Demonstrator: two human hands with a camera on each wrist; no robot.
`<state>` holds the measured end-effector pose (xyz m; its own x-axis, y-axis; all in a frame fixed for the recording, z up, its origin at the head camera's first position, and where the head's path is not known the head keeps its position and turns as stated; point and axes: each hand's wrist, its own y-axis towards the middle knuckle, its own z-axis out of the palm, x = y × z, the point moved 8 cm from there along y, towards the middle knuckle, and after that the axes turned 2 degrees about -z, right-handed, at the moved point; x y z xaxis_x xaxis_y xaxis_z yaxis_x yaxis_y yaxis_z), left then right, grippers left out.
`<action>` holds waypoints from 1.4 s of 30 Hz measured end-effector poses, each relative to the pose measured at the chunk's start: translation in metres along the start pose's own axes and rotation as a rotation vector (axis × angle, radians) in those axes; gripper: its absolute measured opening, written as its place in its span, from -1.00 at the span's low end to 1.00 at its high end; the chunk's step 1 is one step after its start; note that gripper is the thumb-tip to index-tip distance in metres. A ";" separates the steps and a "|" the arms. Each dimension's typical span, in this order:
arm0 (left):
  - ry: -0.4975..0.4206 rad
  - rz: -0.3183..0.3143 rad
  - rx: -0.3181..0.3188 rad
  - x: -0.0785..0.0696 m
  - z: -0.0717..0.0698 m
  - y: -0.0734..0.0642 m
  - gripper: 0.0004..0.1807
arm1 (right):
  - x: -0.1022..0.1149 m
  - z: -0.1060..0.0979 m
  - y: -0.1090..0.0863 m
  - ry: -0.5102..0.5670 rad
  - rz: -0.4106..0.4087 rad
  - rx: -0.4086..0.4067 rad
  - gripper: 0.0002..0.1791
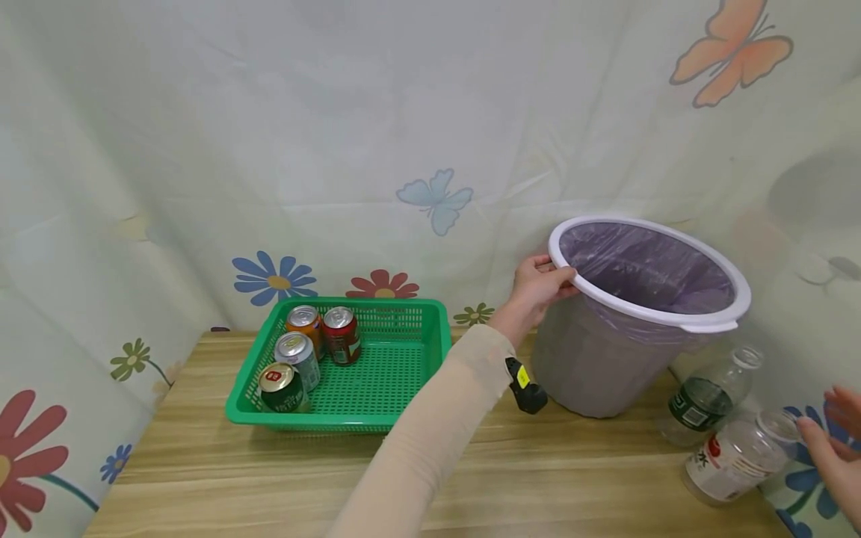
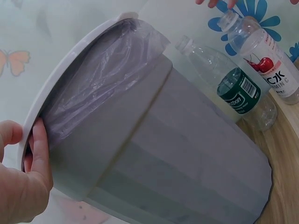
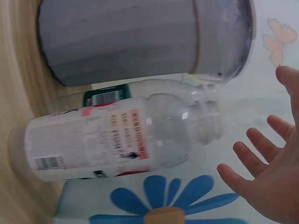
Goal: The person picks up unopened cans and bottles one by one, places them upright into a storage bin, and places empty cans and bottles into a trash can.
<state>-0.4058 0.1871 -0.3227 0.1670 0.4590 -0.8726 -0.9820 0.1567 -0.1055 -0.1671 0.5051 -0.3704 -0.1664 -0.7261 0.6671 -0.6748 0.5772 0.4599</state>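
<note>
My left hand (image 1: 538, 288) grips the white rim (image 1: 662, 310) of a grey trash can (image 1: 592, 366), thumb on top and fingers under the edge. A thin purple bag (image 1: 646, 269) lines the can, which leans to the right. On the right, my right hand (image 3: 266, 163) has its fingers spread and holds nothing. It is close to the mouth of a clear bottle with a white cherry label (image 1: 733, 459). Behind that bottle stands another clear bottle with a green label (image 1: 706, 396), beside the can.
A green plastic basket (image 1: 383, 418) sits on the wooden table (image 1: 269, 478) at the left. Several drink cans stand in its left part, among them a red can (image 1: 341, 336) and a dark green can (image 1: 282, 390). A printed curtain (image 1: 336, 134) hangs behind.
</note>
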 end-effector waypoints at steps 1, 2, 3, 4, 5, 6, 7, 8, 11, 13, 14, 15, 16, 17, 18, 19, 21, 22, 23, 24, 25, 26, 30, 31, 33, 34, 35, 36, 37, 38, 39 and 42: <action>0.000 0.001 0.002 0.000 0.000 0.000 -0.63 | -0.002 0.001 -0.002 0.015 0.010 -0.011 -0.39; 0.001 0.000 0.003 0.000 0.000 0.000 -0.63 | -0.005 0.002 -0.003 0.021 0.016 -0.023 -0.39; 0.000 0.000 0.005 0.000 0.000 0.000 -0.63 | -0.008 0.003 -0.005 0.015 0.019 -0.038 -0.39; -0.001 0.000 0.006 0.001 0.001 0.000 -0.62 | -0.012 0.005 -0.007 0.030 0.022 -0.045 -0.38; -0.001 -0.001 0.006 0.001 0.001 0.000 -0.62 | -0.015 0.007 -0.009 0.042 0.042 -0.040 -0.38; -0.003 -0.002 0.007 0.001 0.001 0.000 -0.62 | -0.017 0.009 -0.010 0.073 0.060 -0.034 -0.38; -0.002 -0.004 0.006 0.001 0.001 0.000 -0.62 | -0.022 0.012 -0.010 0.071 0.074 -0.033 -0.38; -0.002 -0.005 0.004 0.001 0.000 -0.001 -0.61 | -0.028 0.015 -0.010 0.070 0.084 -0.031 -0.37; 0.002 -0.004 0.000 0.000 0.000 -0.001 -0.62 | -0.048 0.023 -0.007 0.084 0.119 -0.024 -0.35; 0.003 -0.004 -0.002 0.000 0.000 -0.001 -0.62 | -0.066 0.031 -0.003 0.111 0.108 -0.016 -0.32; 0.003 -0.004 -0.003 -0.001 0.000 -0.001 -0.62 | -0.077 0.035 -0.001 0.129 0.110 -0.004 -0.31; 0.005 -0.005 -0.003 -0.001 0.000 -0.001 -0.62 | -0.089 0.040 0.001 0.131 0.110 0.009 -0.29; 0.005 -0.005 -0.004 -0.001 0.000 -0.001 -0.62 | -0.098 0.044 0.003 0.152 0.114 0.022 -0.28; 0.006 -0.005 -0.005 -0.001 0.000 -0.001 -0.62 | -0.108 0.049 0.004 0.159 0.100 0.028 -0.26; 0.007 -0.007 -0.006 -0.001 -0.001 -0.001 -0.62 | -0.118 0.053 0.004 0.166 0.103 0.034 -0.26; 0.009 -0.008 -0.006 -0.001 -0.001 -0.001 -0.62 | -0.122 0.055 0.003 0.167 0.117 0.038 -0.25; 0.010 -0.009 -0.006 -0.001 -0.001 -0.001 -0.62 | -0.124 0.058 0.002 0.162 0.149 0.057 -0.21; 0.009 -0.010 -0.005 -0.001 -0.001 -0.001 -0.62 | -0.120 0.058 -0.001 0.170 0.163 0.058 -0.20; 0.007 -0.011 -0.004 -0.001 -0.001 -0.001 -0.62 | -0.130 0.062 0.000 0.161 0.167 0.056 -0.18; 0.009 -0.013 -0.001 -0.001 -0.001 -0.001 -0.61 | -0.140 0.066 0.001 0.160 0.191 0.071 -0.15; 0.007 -0.013 0.002 -0.001 -0.001 -0.001 -0.61 | -0.142 0.068 0.001 0.162 0.208 0.090 -0.12; 0.006 -0.014 0.004 0.000 -0.001 -0.001 -0.60 | -0.145 0.071 0.000 0.165 0.220 0.104 -0.10; 0.011 -0.018 0.009 -0.001 -0.001 -0.001 -0.60 | -0.128 0.072 -0.014 0.178 0.249 0.137 -0.10; 0.010 -0.018 0.007 -0.001 -0.001 -0.002 -0.60 | -0.108 0.066 -0.021 0.194 0.263 0.139 -0.11; 0.010 -0.018 0.005 -0.002 -0.001 -0.002 -0.61 | -0.084 0.060 -0.031 0.225 0.284 0.124 -0.15; 0.010 -0.018 0.005 -0.002 0.000 -0.002 -0.61 | -0.074 0.057 -0.035 0.247 0.295 0.119 -0.15; 0.008 -0.017 0.002 -0.002 0.000 -0.003 -0.61 | -0.064 0.056 -0.039 0.273 0.310 0.117 -0.16; 0.008 -0.016 0.000 -0.003 0.000 -0.003 -0.61 | -0.058 0.055 -0.042 0.286 0.311 0.113 -0.16; 0.007 -0.015 -0.002 -0.003 -0.001 -0.003 -0.61 | -0.055 0.054 -0.044 0.268 0.315 0.105 -0.18; 0.006 -0.015 -0.004 -0.003 -0.001 -0.003 -0.61 | -0.053 0.055 -0.047 0.276 0.317 0.103 -0.18; 0.006 -0.016 -0.004 -0.003 -0.001 -0.003 -0.61 | -0.052 0.056 -0.048 0.281 0.314 0.109 -0.18; 0.000 -0.018 -0.006 -0.002 -0.001 -0.004 -0.61 | -0.053 0.060 -0.050 0.301 0.303 0.123 -0.16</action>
<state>-0.4028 0.1846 -0.3207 0.1850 0.4565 -0.8703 -0.9793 0.1596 -0.1245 -0.1678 0.4925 -0.4639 -0.1655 -0.3796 0.9102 -0.7115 0.6851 0.1563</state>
